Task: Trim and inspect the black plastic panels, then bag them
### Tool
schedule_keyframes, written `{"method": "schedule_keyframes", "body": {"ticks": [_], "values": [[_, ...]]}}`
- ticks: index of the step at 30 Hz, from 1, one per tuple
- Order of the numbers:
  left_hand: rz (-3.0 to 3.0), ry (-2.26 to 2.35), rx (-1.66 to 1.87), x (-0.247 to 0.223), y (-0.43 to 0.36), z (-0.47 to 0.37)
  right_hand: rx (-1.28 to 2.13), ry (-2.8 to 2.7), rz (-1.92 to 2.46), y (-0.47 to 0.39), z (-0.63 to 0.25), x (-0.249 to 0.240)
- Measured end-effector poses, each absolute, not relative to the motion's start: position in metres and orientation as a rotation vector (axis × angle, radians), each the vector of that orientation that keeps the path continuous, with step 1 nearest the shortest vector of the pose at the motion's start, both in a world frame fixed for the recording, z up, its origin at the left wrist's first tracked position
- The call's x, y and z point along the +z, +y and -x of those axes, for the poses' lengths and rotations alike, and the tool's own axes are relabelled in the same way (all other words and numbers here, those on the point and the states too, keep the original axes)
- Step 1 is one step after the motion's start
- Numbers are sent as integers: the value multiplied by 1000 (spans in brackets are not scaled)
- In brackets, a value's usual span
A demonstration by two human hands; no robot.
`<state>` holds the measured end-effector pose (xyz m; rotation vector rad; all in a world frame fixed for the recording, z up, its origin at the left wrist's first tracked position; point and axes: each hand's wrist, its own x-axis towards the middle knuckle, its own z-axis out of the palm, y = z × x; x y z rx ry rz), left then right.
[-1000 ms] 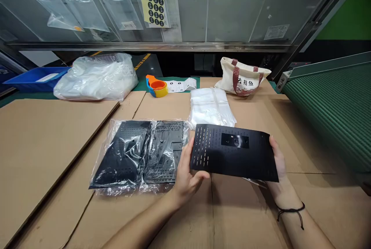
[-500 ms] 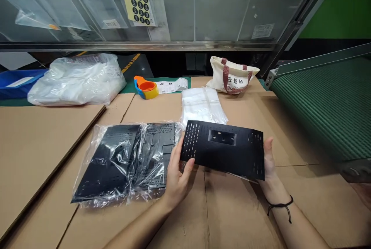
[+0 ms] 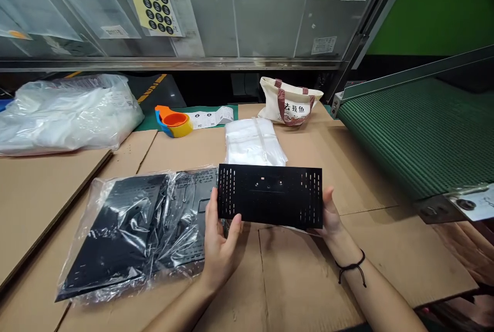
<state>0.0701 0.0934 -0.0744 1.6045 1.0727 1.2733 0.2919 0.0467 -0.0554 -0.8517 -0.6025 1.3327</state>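
A black slotted panel (image 3: pixel 270 203), with rows of slots at both ends and a few small holes in the middle, is held up above the cardboard. My left hand (image 3: pixel 222 237) grips its left end, thumb on the near face. At the right end, my right hand (image 3: pixel 331 216) is closed on the edge, its fingers partly hidden behind the panel. Left of my left hand lie black panels in a clear plastic bag (image 3: pixel 154 234). Just behind the held panel is a stack of white plastic bags (image 3: pixel 252 141).
An orange, yellow and blue tape dispenser (image 3: pixel 173 122) and a printed paper strip (image 3: pixel 212 117) lie at the back. A cloth tote (image 3: pixel 289 103) stands behind. A large plastic bundle (image 3: pixel 69 113) sits at left, a green conveyor belt (image 3: pixel 417 126) at right.
The panel has turned more level and now faces me more squarely, with both hands still on it. The whole view has shifted, so the surroundings appear further left.
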Motion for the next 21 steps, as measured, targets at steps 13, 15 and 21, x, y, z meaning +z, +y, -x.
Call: {"method": "schedule_keyframes", "body": {"ticks": [13,15,21], "values": [[-1454,859,1368,-73,94,-67,474,-1246,1107,47,-297,-52],[-1357,707,1387,-68,94,-68,120,-1456,1109,43,-297,-48],[-1353,657,1488,-54,88,-76,-339,-1352,1404,40,-292,-53]]}}
